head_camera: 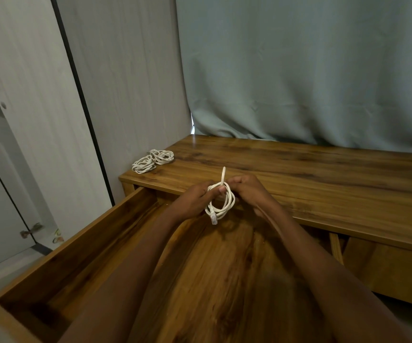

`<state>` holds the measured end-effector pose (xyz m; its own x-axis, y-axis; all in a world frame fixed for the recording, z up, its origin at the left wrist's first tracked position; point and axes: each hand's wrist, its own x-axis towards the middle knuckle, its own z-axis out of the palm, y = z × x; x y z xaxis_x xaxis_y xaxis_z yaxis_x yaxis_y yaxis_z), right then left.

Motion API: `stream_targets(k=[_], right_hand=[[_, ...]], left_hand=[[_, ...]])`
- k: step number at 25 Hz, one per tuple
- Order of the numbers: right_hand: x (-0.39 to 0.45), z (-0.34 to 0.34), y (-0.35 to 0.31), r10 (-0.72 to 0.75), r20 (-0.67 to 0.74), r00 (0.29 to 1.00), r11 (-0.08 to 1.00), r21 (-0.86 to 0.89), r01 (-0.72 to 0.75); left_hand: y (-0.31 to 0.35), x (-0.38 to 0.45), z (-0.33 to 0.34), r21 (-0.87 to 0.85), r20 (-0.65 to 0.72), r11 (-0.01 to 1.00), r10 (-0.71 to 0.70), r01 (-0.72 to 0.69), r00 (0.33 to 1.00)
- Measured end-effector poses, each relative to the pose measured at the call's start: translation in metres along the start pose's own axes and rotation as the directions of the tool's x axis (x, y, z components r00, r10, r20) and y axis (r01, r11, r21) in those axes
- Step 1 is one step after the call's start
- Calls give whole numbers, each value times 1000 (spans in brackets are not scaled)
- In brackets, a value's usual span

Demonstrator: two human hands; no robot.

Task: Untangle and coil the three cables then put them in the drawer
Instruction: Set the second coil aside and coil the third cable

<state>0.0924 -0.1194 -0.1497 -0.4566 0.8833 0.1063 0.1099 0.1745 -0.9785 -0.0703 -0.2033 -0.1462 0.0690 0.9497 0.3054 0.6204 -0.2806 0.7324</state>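
Both hands hold a small coil of white cable (221, 203) above the open wooden drawer (115, 233). My left hand (195, 200) grips the coil's left side, thumb across the loops. My right hand (248, 193) pinches its upper right side. One cable end sticks straight up from the coil, and a clear plug hangs at the bottom. Two other white cables lie coiled side by side on the desk's far left corner: one coil (144, 165) nearer, the other coil (162, 155) just behind it.
The wooden desk top (311, 174) stretches to the right. A grey-green curtain (298, 70) hangs behind it. Pale wardrobe panels (39, 120) stand to the left of the drawer. The drawer's bare wooden bottom shows beneath my arms.
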Motion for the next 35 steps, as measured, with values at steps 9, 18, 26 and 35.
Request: stream_targets(k=[9,18,26,35], right_hand=[[2,7,2,43,-173,984,989,147,-17],[-4,12,-4,58,62,996,945,318,-75],[-13,27,-4,-149,153,977,914,399,77],[-15,32,-1,-216,34,976,967,145,209]], left_hand=[[-7,0,3,4,-2,999,-53,53,999],[-14,5,1,-100,-147,993,-77,63,986],[-21,10,1,-320,-247,941,-197,112,949],[-21,6,2,-350,-207,936,-111,33,972]])
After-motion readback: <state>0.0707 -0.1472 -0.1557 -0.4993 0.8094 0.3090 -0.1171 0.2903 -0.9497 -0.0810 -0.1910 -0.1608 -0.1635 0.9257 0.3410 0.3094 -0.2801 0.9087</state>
